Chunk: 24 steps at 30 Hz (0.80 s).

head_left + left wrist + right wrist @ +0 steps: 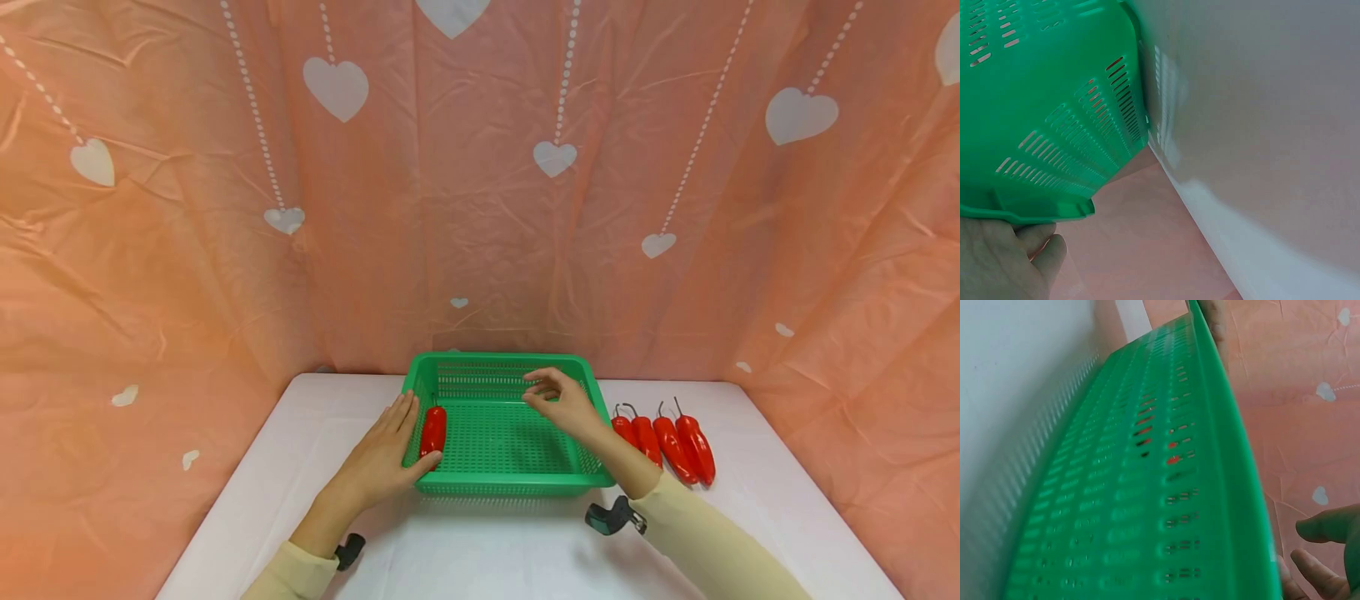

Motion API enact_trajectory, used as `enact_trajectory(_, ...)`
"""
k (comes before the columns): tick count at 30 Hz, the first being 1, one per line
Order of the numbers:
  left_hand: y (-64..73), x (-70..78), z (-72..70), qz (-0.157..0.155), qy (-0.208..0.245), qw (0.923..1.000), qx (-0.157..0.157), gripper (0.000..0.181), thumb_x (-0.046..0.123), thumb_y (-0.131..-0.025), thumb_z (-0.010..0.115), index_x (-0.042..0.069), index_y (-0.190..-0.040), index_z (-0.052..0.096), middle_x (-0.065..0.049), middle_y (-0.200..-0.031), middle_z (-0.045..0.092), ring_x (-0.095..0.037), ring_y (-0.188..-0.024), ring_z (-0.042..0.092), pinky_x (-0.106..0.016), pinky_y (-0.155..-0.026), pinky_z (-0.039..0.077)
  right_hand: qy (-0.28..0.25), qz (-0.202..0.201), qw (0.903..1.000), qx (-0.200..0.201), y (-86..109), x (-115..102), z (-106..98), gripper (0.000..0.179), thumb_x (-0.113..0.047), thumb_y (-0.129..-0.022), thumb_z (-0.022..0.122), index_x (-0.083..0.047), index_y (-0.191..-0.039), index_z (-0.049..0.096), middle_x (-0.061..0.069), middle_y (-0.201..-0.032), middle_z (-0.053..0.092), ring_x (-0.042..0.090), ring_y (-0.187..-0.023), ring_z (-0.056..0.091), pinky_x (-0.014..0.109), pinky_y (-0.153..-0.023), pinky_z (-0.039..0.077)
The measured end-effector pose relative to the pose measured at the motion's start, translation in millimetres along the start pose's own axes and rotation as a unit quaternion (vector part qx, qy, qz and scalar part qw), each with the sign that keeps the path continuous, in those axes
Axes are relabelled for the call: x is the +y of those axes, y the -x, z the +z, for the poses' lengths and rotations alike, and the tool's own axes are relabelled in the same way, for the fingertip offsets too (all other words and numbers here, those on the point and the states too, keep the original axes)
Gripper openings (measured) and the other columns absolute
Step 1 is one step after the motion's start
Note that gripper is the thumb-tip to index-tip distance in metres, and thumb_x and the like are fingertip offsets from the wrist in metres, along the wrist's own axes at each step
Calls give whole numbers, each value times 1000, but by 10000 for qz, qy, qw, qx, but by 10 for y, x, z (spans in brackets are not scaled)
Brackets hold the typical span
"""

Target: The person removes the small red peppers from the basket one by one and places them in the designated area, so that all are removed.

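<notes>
A green slotted plastic basket [517, 479] stands on the white table in the head view. One red chili pepper [433, 432] lies inside it along the left wall. My left hand [382, 454] rests on the basket's left rim with its fingers straight and the thumb over the front corner. Over the right part of the basket hovers my right hand [566, 404], fingers loosely bent and apart, with nothing between them. In the right wrist view, the thumb and fingers [1325, 525] of that hand show beyond the basket rim, also holding nothing.
Several red chili peppers [675, 450] with dark stems lie in a row right of the basket, partly behind the right forearm. A white tabletop [480, 550] carries everything. Pink curtain [480, 208] with white hearts encloses the back and sides.
</notes>
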<state>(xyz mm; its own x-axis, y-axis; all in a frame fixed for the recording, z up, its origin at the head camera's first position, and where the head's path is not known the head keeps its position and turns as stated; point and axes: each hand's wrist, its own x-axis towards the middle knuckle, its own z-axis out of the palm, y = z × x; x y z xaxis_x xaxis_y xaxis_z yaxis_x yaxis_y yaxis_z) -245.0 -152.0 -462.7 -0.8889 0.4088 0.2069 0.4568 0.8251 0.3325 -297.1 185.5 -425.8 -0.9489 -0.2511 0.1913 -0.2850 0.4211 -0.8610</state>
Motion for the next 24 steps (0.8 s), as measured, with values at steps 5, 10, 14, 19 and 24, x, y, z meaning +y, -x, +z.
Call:
enact_trajectory(5, 12, 0, -5, 23, 59, 10000, 3, 96, 58, -105, 60, -8, -166, 23, -24, -177, 18, -41, -165, 14, -55, -132, 20, -14, 67, 10000, -66, -31, -36, 114, 32, -13, -104, 73, -4, -133, 68, 15, -117, 74, 32, -106, 69, 42, -85, 61)
enact_trajectory(10, 14, 0, -1, 27, 94, 10000, 18, 96, 56, -105, 61, -8, -166, 23, -23, -177, 18, -40, -165, 14, -54, -133, 19, -25, 53, 9999, -161, -60, -88, 233, 32, -13, -104, 73, -3, -134, 68, 16, -118, 73, 31, -105, 69, 40, -83, 60)
enact_trajectory(14, 14, -2, 1, 49, 82, 9999, 31, 97, 58, -105, 59, -8, -166, 23, -23, -177, 18, -40, -165, 14, -53, -133, 18, -44, 5, 9997, -230, -70, -127, 315, 32, -13, -104, 72, -1, -134, 67, 18, -119, 71, 31, -104, 69, 40, -82, 61)
enact_trajectory(19, 14, -4, 0, 42, 81, 9999, 74, 99, 61, -104, 60, -7, -166, 23, -23, -177, 18, -38, -165, 14, -52, -133, 18, -15, -11, 9997, -230, -95, -171, 419, 30, -11, -103, 73, -1, -131, 68, 15, -116, 71, 30, -100, 69, 39, -80, 60)
enact_trajectory(24, 13, -1, -7, 5, 65, 10000, 33, 102, 66, -104, 56, -7, -167, 22, -22, -177, 17, -38, -165, 14, -52, -133, 18, 52, 34, 9998, -207, -132, -199, 510, 29, -11, -102, 74, -4, -130, 69, 13, -114, 72, 27, -99, 69, 39, -79, 60)
